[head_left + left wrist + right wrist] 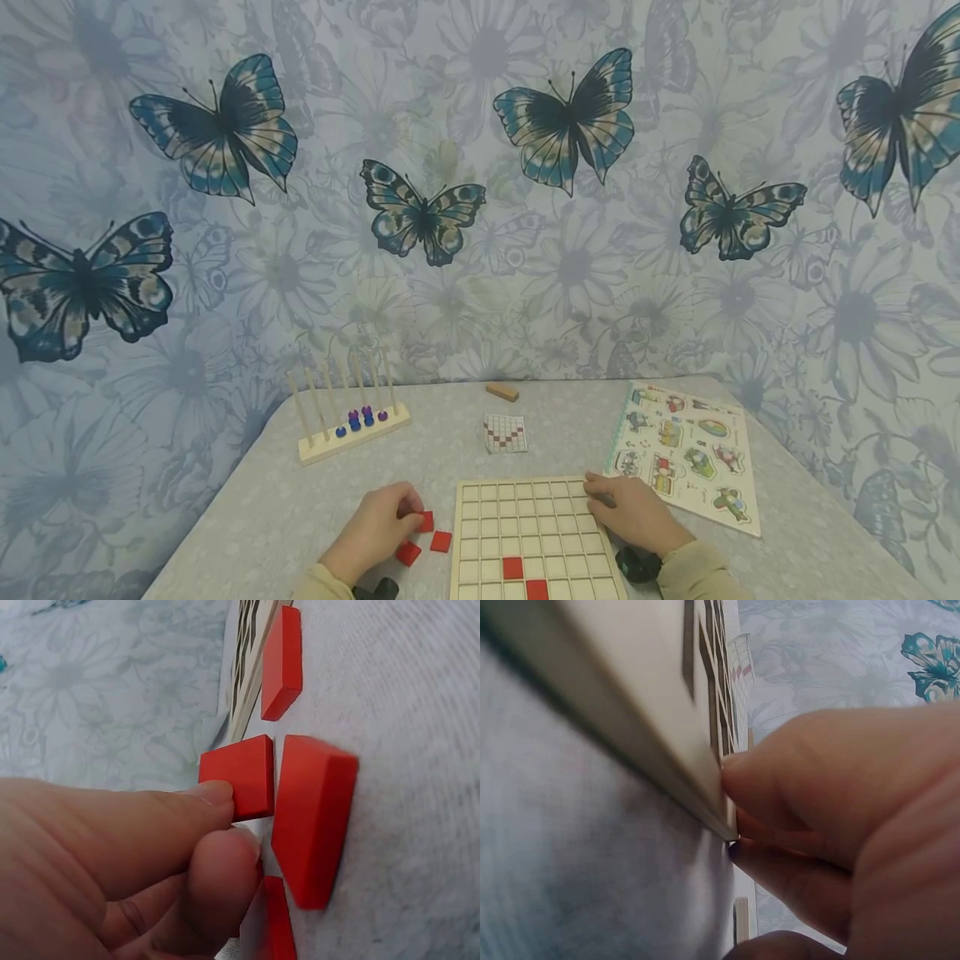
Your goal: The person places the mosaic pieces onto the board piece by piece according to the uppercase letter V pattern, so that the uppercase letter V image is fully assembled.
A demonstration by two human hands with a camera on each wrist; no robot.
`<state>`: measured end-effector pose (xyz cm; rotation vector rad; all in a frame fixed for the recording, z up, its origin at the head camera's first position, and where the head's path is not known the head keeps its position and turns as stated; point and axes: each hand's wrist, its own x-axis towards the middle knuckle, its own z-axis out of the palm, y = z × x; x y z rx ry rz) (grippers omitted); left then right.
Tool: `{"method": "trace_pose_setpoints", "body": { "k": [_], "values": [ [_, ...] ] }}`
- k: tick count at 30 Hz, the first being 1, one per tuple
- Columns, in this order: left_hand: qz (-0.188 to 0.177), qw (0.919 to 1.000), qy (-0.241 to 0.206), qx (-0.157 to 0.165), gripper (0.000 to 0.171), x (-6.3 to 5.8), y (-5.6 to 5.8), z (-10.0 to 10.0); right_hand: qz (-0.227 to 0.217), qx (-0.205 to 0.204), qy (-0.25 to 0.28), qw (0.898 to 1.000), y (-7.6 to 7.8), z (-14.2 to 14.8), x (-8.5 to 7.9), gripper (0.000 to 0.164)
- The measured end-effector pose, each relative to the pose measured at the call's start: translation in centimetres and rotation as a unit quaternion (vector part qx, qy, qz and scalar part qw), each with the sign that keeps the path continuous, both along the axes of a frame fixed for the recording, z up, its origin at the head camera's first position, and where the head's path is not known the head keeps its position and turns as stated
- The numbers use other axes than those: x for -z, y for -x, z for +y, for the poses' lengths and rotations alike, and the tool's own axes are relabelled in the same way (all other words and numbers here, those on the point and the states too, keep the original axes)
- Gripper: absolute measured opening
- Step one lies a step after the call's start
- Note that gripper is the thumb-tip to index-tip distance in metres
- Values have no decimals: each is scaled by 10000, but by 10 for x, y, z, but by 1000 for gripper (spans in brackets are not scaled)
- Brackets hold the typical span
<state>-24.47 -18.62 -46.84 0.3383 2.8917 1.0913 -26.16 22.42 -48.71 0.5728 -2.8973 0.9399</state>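
Note:
My left hand (375, 527) is left of the wooden grid board (528, 481), pinching a square red tile (244, 772) between thumb and finger. Beside its fingertips more red tiles lie on the table, one (441, 542) nearer the board and another (408, 553) closer to me. Two red tiles sit in the board's lower squares, one (512, 568) a row above and left of the other (536, 590). At the board's far right corner, my right hand (637, 512) grips the edge (705, 799), thumb over the top and fingers at the side.
Behind the board stands a small card (506, 433) with a red grid pattern, and beyond it a wooden block (502, 392). A peg rack (355, 433) with blue and purple beads is at the back left. An illustrated picture board (693, 450) lies to the right.

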Motion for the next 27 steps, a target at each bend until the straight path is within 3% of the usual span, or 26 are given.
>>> {"method": "trace_pose_setpoints", "body": {
  "k": [11,27],
  "values": [
    [315,9995,53,-22,12,0,0,1,-51,83,24,9999,-1,-1,0,33],
    [253,9996,-57,-68,10,-2,1,4,1,78,-4,10000,0,0,1,33]
  ]
}}
